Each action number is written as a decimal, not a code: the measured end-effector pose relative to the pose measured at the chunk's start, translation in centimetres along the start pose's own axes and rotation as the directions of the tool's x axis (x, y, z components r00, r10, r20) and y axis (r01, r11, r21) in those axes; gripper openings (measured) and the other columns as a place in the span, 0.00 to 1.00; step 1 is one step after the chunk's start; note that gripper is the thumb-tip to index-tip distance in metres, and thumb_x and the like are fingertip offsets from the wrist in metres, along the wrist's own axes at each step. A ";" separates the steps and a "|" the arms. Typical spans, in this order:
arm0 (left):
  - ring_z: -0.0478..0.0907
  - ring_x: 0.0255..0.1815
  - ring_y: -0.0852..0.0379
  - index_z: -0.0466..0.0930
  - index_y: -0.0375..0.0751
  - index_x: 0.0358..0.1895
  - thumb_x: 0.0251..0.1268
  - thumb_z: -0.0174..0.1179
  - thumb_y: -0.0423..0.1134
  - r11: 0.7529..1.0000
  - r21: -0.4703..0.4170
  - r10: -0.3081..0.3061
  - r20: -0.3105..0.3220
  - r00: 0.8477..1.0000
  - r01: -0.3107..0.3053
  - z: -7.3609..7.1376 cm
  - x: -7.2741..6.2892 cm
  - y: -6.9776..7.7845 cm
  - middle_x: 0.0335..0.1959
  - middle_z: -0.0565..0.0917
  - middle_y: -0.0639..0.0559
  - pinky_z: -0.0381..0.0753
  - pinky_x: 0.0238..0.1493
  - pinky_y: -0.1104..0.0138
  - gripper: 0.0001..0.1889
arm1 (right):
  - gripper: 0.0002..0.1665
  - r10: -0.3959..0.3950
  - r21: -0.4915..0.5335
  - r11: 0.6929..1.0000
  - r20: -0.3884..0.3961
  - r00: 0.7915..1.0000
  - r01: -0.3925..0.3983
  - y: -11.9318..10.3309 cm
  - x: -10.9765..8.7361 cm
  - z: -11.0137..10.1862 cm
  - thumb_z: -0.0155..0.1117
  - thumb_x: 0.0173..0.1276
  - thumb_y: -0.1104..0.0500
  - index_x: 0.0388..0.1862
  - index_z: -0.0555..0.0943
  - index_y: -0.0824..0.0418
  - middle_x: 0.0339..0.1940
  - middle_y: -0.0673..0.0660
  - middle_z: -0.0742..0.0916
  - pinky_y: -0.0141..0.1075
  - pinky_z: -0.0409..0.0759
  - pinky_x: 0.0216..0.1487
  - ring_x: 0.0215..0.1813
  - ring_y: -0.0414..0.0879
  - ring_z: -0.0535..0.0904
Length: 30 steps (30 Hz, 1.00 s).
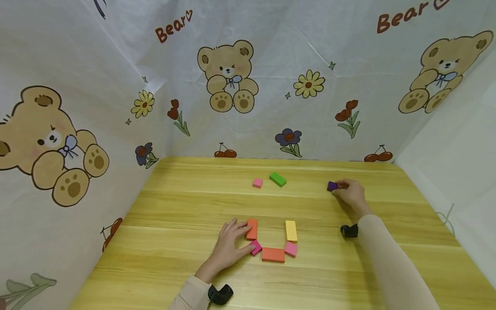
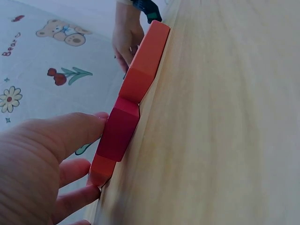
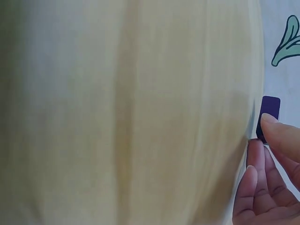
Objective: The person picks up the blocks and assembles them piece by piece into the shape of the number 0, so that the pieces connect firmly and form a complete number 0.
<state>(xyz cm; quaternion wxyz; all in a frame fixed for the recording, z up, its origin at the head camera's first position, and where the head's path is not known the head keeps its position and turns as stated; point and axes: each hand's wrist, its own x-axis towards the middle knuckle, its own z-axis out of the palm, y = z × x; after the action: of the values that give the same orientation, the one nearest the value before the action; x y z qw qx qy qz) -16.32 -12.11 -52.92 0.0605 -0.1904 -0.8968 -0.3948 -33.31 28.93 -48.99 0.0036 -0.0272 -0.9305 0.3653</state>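
Observation:
My right hand (image 1: pixel 352 194) pinches a small purple block (image 1: pixel 332 186) between thumb and fingers over the far right part of the table. In the right wrist view the purple block (image 3: pixel 270 107) stands out past the thumb tip. Nearer to me, my left hand (image 1: pixel 229 244) lies beside a U-shaped row of blocks. Its thumb touches a magenta block (image 2: pixel 121 129), and its fingers reach to an upright-lying orange-red block (image 1: pixel 252 229). A second orange-red block (image 1: pixel 273 255) forms the near side. A pink block (image 1: pixel 291 249) and a yellow block (image 1: pixel 291 231) make the right side.
Farther back on the wooden table (image 1: pixel 193 189) lie a loose pink block (image 1: pixel 257 183) and a green block (image 1: pixel 277 179). A bear-printed cloth (image 1: pixel 271 26) hangs behind and to the left. A white wall (image 1: pixel 457 163) stands at the right.

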 end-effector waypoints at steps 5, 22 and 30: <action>0.59 0.73 0.32 0.79 0.38 0.61 0.58 0.69 0.49 1.000 -0.011 -0.003 0.005 1.000 0.003 -0.1 -0.1 0.0 0.63 0.77 0.40 0.47 0.71 0.34 0.29 | 0.25 -0.055 0.022 0.998 0.007 0.998 0.054 -0.2 -0.5 0.2 0.67 0.65 0.61 0.59 0.77 0.72 0.53 0.74 0.82 0.56 0.75 0.58 0.54 0.67 0.78; 0.59 0.73 0.32 0.79 0.39 0.62 0.59 0.69 0.49 1.000 0.003 0.012 0.008 1.000 -0.012 -0.3 0.0 -0.1 0.63 0.77 0.41 0.48 0.71 0.33 0.29 | 0.23 -0.186 0.080 0.981 0.114 0.976 0.177 -4.3 -2.2 2.7 0.67 0.65 0.65 0.58 0.79 0.71 0.52 0.72 0.84 0.44 0.84 0.46 0.51 0.62 0.83; 0.58 0.75 0.34 0.78 0.41 0.62 0.59 0.68 0.50 1.000 -0.005 -0.014 0.022 1.000 0.014 -0.3 0.0 0.1 0.65 0.76 0.43 0.46 0.73 0.36 0.29 | 0.22 -0.270 0.144 0.959 0.182 0.945 0.246 -6.0 -3.2 4.4 0.69 0.63 0.67 0.56 0.80 0.70 0.51 0.70 0.85 0.41 0.85 0.45 0.49 0.60 0.84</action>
<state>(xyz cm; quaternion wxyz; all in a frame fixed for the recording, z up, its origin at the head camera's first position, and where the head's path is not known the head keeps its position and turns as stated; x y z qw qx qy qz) -16.30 -12.28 -52.61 0.0472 -0.1886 -0.8978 -0.3951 -30.53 21.38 -48.05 -0.0405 0.1321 -0.8981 0.4174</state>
